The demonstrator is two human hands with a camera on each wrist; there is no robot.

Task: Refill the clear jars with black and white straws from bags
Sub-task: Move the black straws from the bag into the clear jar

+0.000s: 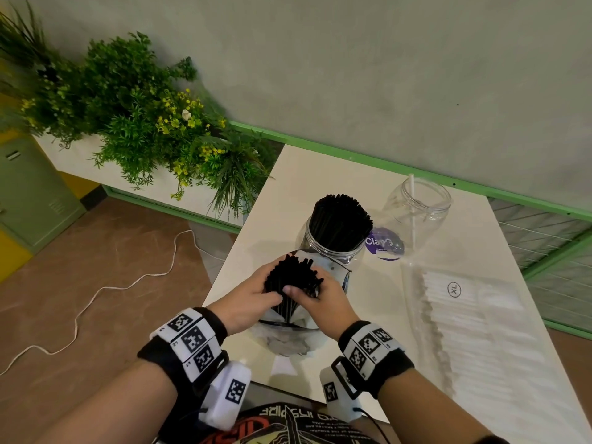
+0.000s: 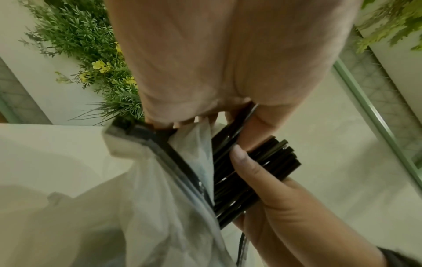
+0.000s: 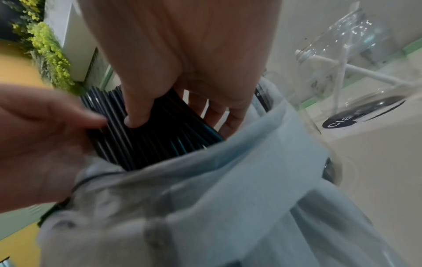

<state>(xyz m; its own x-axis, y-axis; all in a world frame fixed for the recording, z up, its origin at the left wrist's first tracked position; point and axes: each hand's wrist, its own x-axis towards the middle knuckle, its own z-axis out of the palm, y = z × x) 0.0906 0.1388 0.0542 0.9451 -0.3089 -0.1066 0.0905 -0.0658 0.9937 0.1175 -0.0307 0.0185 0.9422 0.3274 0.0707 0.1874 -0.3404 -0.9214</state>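
Observation:
Both hands hold one bundle of black straws [image 1: 293, 277] that sticks up out of a clear plastic bag [image 1: 288, 338] at the table's near edge. My left hand [image 1: 253, 298] grips the bundle from the left, with the bag's rim [image 2: 173, 173] under its fingers. My right hand [image 1: 320, 298] grips it from the right, thumb pressed on the straws [image 3: 148, 140]. Just behind stands a clear jar [image 1: 333, 248] packed with black straws. Farther right, a second clear jar [image 1: 416, 203] holds a single white straw.
A flat bag of white straws [image 1: 464, 315] marked XL lies on the right of the white table [image 1: 288, 174]. A purple round lid [image 1: 384, 243] lies between the jars. A planter of green plants [image 1: 144, 123] stands left, and a white cable [image 1: 96, 293] crosses the floor.

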